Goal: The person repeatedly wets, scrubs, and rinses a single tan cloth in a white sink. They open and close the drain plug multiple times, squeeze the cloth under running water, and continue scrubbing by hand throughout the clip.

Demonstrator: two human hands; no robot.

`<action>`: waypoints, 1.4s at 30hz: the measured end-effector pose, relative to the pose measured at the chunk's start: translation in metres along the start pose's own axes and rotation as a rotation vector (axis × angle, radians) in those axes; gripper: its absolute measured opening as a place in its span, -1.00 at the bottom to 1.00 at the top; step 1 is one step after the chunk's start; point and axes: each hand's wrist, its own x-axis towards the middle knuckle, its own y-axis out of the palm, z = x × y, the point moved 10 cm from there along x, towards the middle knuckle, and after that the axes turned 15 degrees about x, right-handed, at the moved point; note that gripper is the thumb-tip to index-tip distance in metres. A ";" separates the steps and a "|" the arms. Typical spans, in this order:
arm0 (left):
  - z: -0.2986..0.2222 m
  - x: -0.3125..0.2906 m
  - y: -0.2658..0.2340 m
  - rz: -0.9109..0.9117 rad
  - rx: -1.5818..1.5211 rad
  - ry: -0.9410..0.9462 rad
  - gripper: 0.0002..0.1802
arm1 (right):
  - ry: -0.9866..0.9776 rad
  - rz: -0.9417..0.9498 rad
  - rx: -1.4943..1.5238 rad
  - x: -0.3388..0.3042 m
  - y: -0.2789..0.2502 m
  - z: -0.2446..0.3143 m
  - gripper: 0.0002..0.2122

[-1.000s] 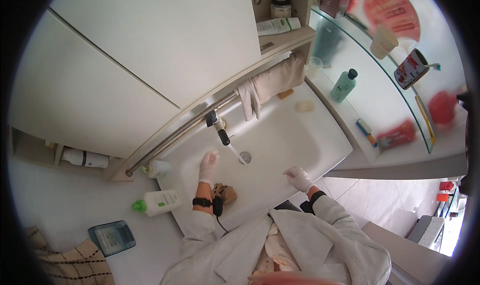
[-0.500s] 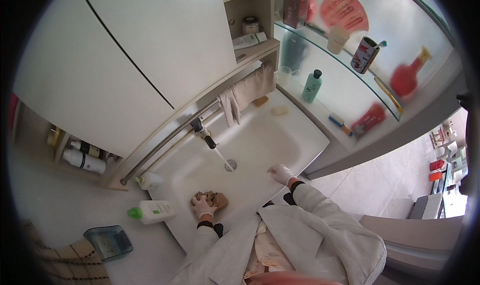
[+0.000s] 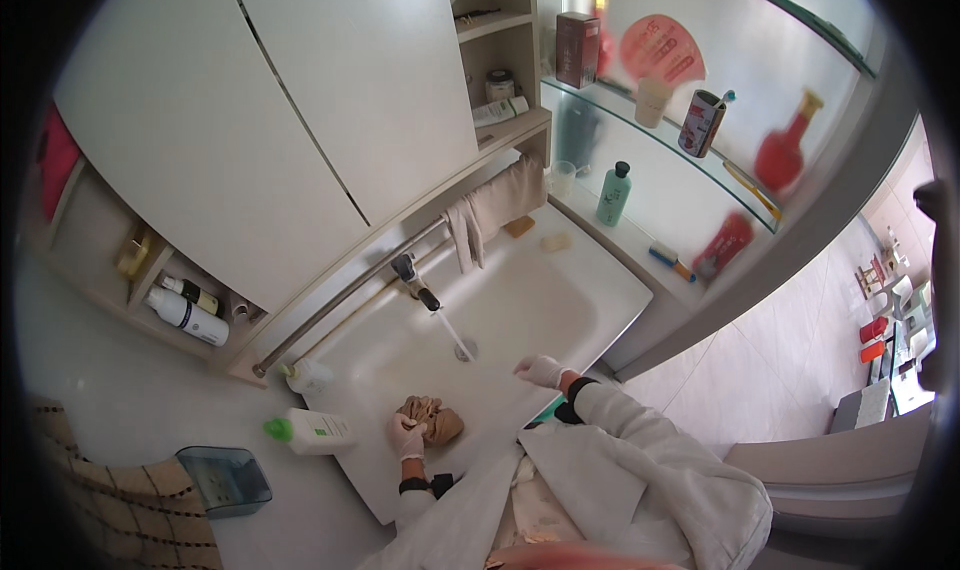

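Note:
A crumpled brown cloth (image 3: pixel 440 424) lies at the near left of the white sink (image 3: pixel 570 300). My left hand (image 3: pixel 406 438), in a pale thin glove, grips the cloth's left edge, with fingers closed on its folds. Over the sink's right side, my right hand (image 3: pixel 543 372), gloved too, hangs with loosely bent fingers and nothing in it. From the dark-tipped faucet (image 3: pixel 428 298) a stream of water runs down to the drain (image 3: pixel 466 350), between and beyond both hands.
Left of the sink stand a white bottle with a green cap (image 3: pixel 318 432) and a blue-grey tray (image 3: pixel 225 480). A towel (image 3: pixel 500 208) hangs on the metal rail (image 3: pixel 350 295). Soap bars (image 3: pixel 555 242) and a green bottle (image 3: pixel 614 195) are at the far side, below a glass shelf (image 3: pixel 625 120).
My left hand has shifted from on top of the cloth to its left edge. My right hand has moved slightly left over the sink. The view has tilted a little; water keeps running.

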 end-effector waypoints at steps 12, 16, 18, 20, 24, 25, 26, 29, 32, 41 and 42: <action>-0.078 -0.011 -0.039 0.066 -0.830 -0.043 -0.46 | -0.296 0.379 0.300 -0.008 0.127 0.128 -0.14; -0.098 -0.026 -0.032 0.148 -0.764 -0.035 -0.34 | -0.229 0.523 0.453 -0.012 0.169 0.135 -0.25; -0.101 -0.031 -0.026 0.241 -0.819 -0.057 -0.29 | -0.154 0.647 0.294 -0.022 0.184 0.132 -0.34; -0.097 -0.033 -0.031 0.233 -0.756 -0.043 -0.40 | -0.148 0.654 0.265 -0.030 0.181 0.137 -0.41; -0.071 -0.032 -0.027 0.253 -0.608 -0.166 -0.66 | -0.268 0.603 0.258 -0.038 0.168 0.158 -0.40; -0.072 -0.031 -0.028 0.213 -0.667 -0.131 -0.69 | -0.325 0.622 0.359 -0.039 0.165 0.166 -0.35; -0.069 -0.030 -0.028 0.184 -0.705 -0.151 -0.70 | -0.388 0.494 0.204 -0.032 0.154 0.166 -0.30; -0.069 -0.031 -0.030 0.119 -0.883 -0.157 -0.63 | -0.223 0.478 0.546 -0.017 0.139 0.151 -0.43; -0.057 -0.035 -0.052 -0.090 -0.955 -0.282 -0.55 | 0.085 0.403 0.819 -0.002 0.120 0.116 -0.58; -0.046 -0.041 -0.090 -0.217 -1.160 -0.375 -0.37 | 0.001 0.347 0.966 0.017 0.078 0.101 -0.81; -0.044 -0.043 -0.094 -0.259 -1.112 -0.386 -0.38 | -0.009 0.366 0.926 0.017 0.080 0.102 -0.81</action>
